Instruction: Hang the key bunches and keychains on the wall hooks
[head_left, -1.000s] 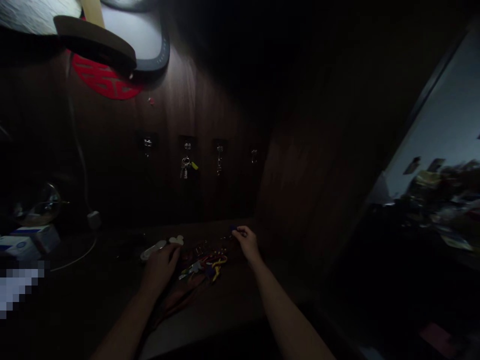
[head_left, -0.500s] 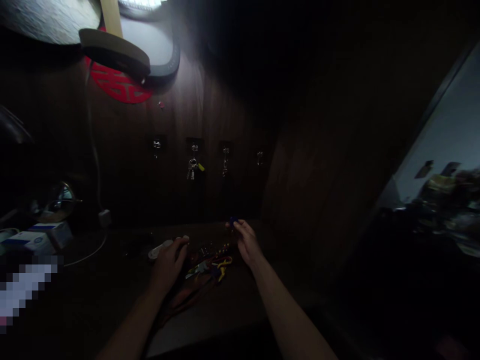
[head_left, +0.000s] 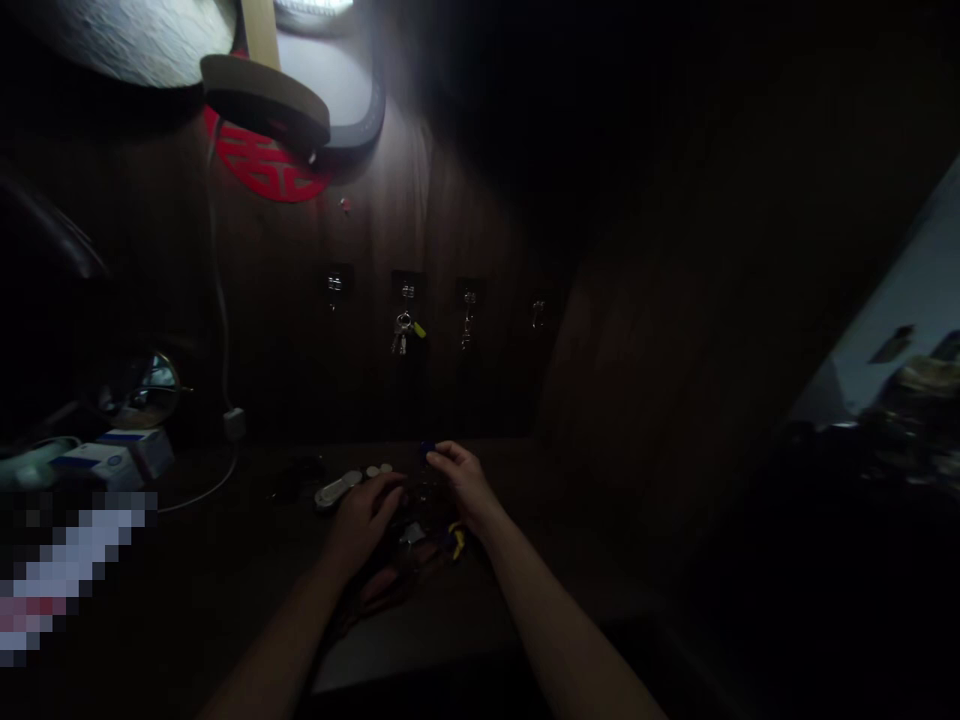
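Note:
My right hand point(head_left: 469, 487) pinches a small dark blue thing point(head_left: 428, 448) between thumb and fingertips, just above the dark tabletop. It is too dim to tell what kind it is. My left hand point(head_left: 364, 525) is beside it, its thumb apart from the loosely bent fingers, with nothing visible in it. Between the hands lies a dim jumble with a grey piece point(head_left: 412, 534), a yellow piece point(head_left: 457, 541) and reddish-brown straps point(head_left: 375, 590). Beyond my left fingers are a long whitish object point(head_left: 338, 490) and small white round pieces point(head_left: 379, 470).
Keys point(head_left: 403, 330) hang from a hook on the dark back panel, among several hooks. At left stand white-and-blue boxes point(head_left: 97, 460), a round mirror point(head_left: 154, 385) and a white cable with a plug block point(head_left: 235, 423). A lamp point(head_left: 266, 100) hangs above.
My right hand has moved left with the blue thing, closer to my left hand. My left hand has shifted slightly, uncovering the white round pieces. The whole view has swung a little left.

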